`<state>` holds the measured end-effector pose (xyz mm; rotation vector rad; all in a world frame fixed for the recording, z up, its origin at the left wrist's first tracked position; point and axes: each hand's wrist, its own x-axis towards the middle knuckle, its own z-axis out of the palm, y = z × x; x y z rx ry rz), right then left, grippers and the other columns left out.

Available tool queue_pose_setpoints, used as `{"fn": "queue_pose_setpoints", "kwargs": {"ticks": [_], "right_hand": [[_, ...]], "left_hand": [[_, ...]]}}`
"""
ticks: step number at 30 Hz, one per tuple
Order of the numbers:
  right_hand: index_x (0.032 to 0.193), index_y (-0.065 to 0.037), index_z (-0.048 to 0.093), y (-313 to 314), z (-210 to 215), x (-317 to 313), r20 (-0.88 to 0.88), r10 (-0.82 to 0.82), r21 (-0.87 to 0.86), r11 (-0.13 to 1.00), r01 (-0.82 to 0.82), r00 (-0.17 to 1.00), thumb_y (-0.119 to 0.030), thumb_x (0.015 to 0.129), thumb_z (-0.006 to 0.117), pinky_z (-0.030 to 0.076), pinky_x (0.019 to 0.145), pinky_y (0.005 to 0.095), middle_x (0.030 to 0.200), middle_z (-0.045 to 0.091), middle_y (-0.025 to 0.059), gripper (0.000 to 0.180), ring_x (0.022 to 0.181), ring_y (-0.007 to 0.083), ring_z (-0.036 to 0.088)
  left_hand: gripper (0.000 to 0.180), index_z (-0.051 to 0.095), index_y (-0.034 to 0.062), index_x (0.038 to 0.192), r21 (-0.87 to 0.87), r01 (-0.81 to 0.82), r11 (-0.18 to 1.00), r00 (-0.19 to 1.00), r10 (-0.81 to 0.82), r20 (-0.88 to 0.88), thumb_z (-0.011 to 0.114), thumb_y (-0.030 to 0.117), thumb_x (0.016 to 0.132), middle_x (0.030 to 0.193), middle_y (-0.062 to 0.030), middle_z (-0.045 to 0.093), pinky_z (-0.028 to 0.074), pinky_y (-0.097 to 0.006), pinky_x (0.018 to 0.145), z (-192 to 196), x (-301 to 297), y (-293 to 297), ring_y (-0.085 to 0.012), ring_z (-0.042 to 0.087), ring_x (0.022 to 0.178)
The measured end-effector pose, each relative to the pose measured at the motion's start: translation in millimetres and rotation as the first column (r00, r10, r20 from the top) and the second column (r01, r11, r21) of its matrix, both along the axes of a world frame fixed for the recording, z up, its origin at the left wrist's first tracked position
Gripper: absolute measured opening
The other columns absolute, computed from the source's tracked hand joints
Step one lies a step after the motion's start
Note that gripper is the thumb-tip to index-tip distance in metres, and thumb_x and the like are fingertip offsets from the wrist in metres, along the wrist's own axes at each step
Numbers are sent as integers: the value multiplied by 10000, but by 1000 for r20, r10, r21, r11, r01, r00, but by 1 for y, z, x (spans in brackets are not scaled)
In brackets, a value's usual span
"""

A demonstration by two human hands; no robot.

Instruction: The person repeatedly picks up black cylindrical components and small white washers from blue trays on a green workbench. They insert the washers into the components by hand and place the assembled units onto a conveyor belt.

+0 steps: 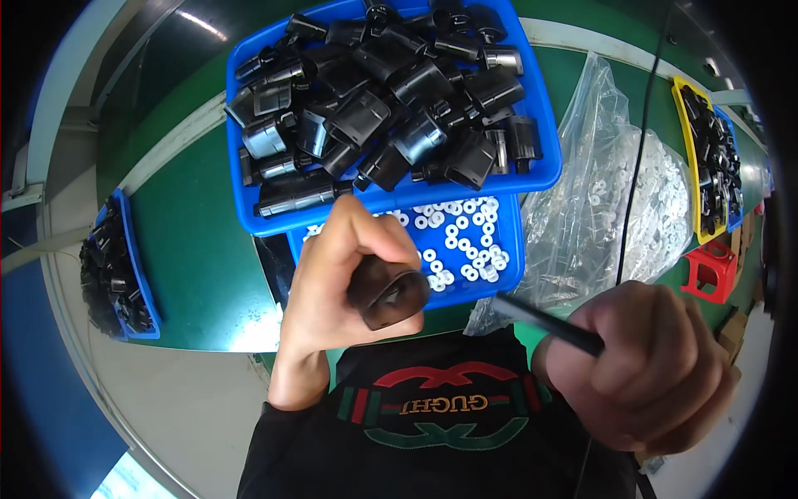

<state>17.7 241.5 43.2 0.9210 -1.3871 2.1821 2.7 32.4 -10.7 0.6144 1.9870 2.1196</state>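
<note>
Hands at centre and lower right of frame, both occupied; left hand (349, 274) has fingers closed around a small dark glossy plastic housing (389, 295), open end facing lower right, held above the person's black printed shirt (440, 416); right hand (648, 374) has fingers clenched on a thin black rod-like tool (544, 320), tip pointing at the housing but apart from it; cannot tell the tool's tip shape.

Risks, as judged: housing gripped mostly by thumb and curled fingers, so a push from the tool could twist it loose and drop it into the lap; tool tip could slip off the glossy rim and jab the left thumb; thin black cable (636, 166) down the right side could snag the right wrist; small blue tray of white plastic rings (461, 241) sits just behind the left hand, below the large blue tray of black housings (391, 100) on the green counter (191, 241), so a backward jerk could scatter rings; clear plastic bag of rings (615, 200) close by too.
</note>
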Motion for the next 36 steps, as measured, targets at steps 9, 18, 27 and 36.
{"fn": "queue_pose_setpoints", "kwargs": {"ticks": [9, 18, 27, 36], "right_hand": [[950, -39, 668, -6, -81, 18, -214, -379, 952, 127, 280, 900, -145, 692, 748, 483, 475, 310, 821, 531, 62, 291, 590, 191, 583], [932, -64, 662, -9, -107, 25, -340, -409, 918, 51, 393, 847, -199, 726, 719, 503, 544, 304, 822, 553, 31, 253, 617, 173, 599], [890, -68, 615, -7, -103, 28, -304, -441, 914, 117, 390, 845, -136, 740, 627, 511, 554, 303, 777, 544, 37, 165, 660, 168, 635], [933, -80, 614, -6, -101, 30, -229, -478, 925, 165, 343, 848, -173, 699, 700, 523, 572, 327, 847, 541, 53, 267, 675, 188, 642]], "left_hand": [[520, 457, 23, 1005, -276, -337, 900, 927, 266, -264, 700, 438, 809, 798, -39, 520, 386, -248, 618, 47, -61, -56, -94, 456, 706], [494, 561, -30, 1060, -702, -514, 492, 831, 84, -550, 653, 431, 909, 916, -245, 677, 505, -442, 778, 45, -263, -53, -398, 664, 882], [509, 650, -1, 1061, -949, -261, 179, 958, -76, -277, 618, 479, 893, 1099, -239, 656, 488, -470, 892, -29, -368, -65, -388, 624, 1049], [537, 637, 10, 1139, -840, -432, 328, 878, -58, -475, 639, 474, 869, 1109, -230, 652, 474, -450, 911, 7, -315, -35, -367, 613, 1089]]}}
